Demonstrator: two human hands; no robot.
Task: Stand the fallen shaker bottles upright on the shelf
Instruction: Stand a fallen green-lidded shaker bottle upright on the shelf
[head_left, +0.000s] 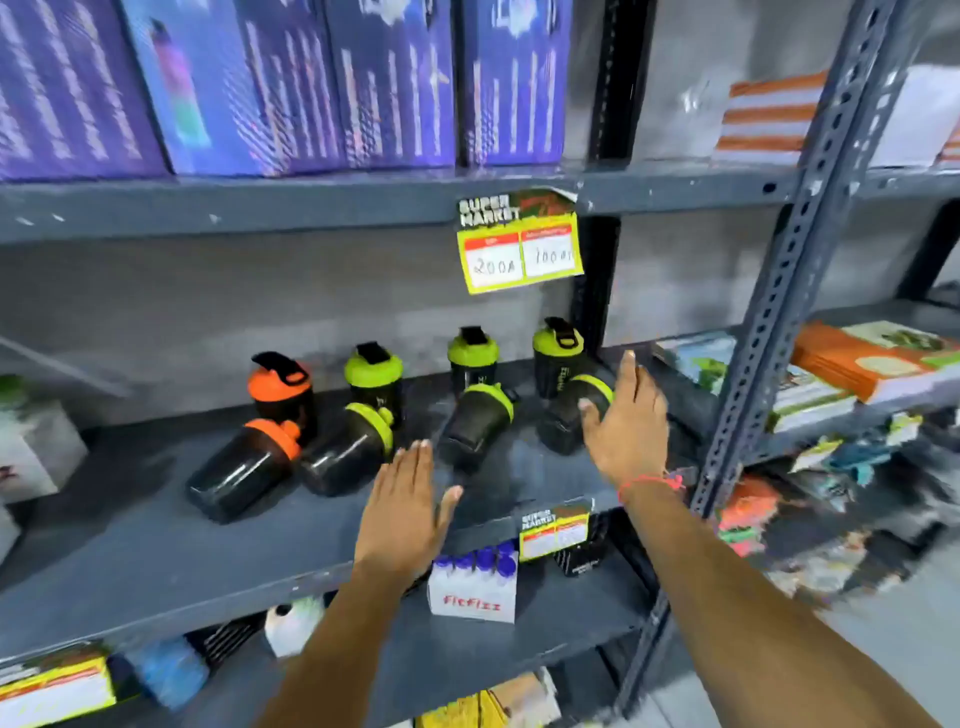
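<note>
Where the grey metal shelf (130, 551) carries the shaker bottles: eight in all, in two rows.

Back row, upright, near the rear wall: orange-lidded bottle (283, 389); three green-lidded bottles (374, 376), (472, 358), (557, 356).

Front row, fallen, lying on their sides with lids toward the back: orange-lidded fallen bottle (239, 467), touching the fallen green-lidded bottle (345, 449) beside it; third fallen bottle (475, 426), near shelf centre; fourth fallen bottle (571, 415), furthest right, partly hidden.

Left hand (402, 512): flat, palm down, fingers straight and together, thumb spread; above the shelf front, just short of the third fallen bottle; holding nothing.

Right hand (626, 423): fingers spread wide, thumb at the fourth fallen bottle, not closed around it; contact unclear. Red thread (652, 480) at the wrist.

Yellow price tag (522, 247) hanging from the shelf above. Purple boxes (260, 83) on the upper shelf. White "FitFizz" box (472, 592) below.
</note>
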